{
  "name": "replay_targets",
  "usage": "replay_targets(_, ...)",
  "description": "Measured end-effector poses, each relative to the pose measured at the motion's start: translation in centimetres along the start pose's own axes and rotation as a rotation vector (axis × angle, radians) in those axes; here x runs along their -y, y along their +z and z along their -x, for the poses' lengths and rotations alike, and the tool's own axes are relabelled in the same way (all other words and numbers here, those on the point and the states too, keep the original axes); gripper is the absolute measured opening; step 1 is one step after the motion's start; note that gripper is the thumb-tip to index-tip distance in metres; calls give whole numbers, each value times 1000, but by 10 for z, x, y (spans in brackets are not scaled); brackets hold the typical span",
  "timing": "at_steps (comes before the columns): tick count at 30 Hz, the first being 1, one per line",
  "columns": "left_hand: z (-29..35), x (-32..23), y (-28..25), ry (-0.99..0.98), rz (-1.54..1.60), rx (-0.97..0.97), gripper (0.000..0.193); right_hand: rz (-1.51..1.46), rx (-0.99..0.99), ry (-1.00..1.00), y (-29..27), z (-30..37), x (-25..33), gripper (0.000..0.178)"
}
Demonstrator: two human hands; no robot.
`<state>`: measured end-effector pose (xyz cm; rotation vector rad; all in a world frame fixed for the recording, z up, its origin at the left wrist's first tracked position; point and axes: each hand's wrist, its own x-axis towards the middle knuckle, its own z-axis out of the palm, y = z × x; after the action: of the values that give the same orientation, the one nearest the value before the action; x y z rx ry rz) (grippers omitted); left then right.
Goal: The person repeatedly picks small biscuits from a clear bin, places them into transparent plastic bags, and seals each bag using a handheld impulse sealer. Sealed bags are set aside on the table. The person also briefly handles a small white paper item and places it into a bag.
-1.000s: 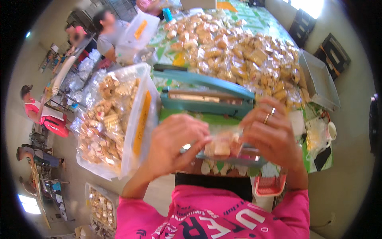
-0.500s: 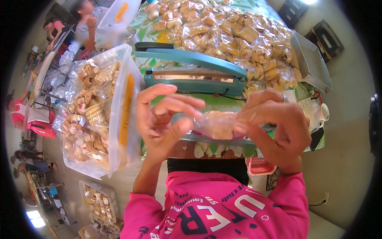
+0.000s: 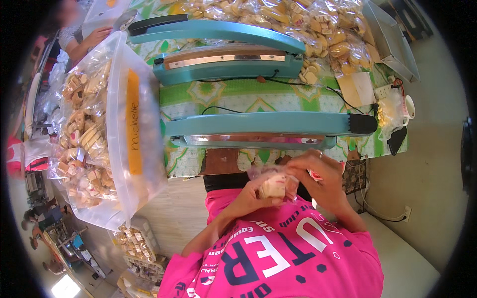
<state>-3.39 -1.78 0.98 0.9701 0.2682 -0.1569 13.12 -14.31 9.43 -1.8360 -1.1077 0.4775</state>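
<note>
In front of my pink shirt, my left hand (image 3: 251, 199) grips a small clear plastic bag (image 3: 273, 187) of pale tan, block-like pieces, its fingers and thumb around the lower part. My right hand (image 3: 318, 181) is closed at the bag's right upper side, fingertips pinching the plastic. Just beyond my hands, along the table's near edge, lies a teal bar heat sealer (image 3: 268, 124) with its arm lowered and a black end at the right. Farther off is a second teal heat sealer (image 3: 228, 62), its arm raised over the sealing strip.
At left stands a large translucent bin (image 3: 117, 144) full of similar bags. A pile of filled bags (image 3: 298, 22) covers the table's far side, beside a grey tray (image 3: 392, 44). A white mug (image 3: 408, 110), power strip and cords lie at right. Another person's hand (image 3: 97, 36) is at far left.
Both hands have come down and closer to my body with the bag. My left hand, spread beside the bag before, now grips it. The view has shifted, showing the near sealer fully.
</note>
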Motion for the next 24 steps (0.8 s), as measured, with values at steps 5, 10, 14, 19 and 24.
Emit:
replay_targets(5,-21,7,-13,-187,154,-142,48,-23,-110,31,9,-19,-48,10)
replay_targets(10,-35,-4,-18,-185,99,-188,52,203,-177,-48,12,-35,-80,16)
replay_targets(14,-38,-11,-12,-185,183,-227,52,219,-85,-152,-2,-54,-101,15)
replay_targets(19,-38,-15,-4,-211,243,-272,51,-476,-251,149,-78,-100,-68,10)
replay_targets(24,-41,-24,0,-241,229,-260,50,-200,-165,-166,-110,-107,-4,21)
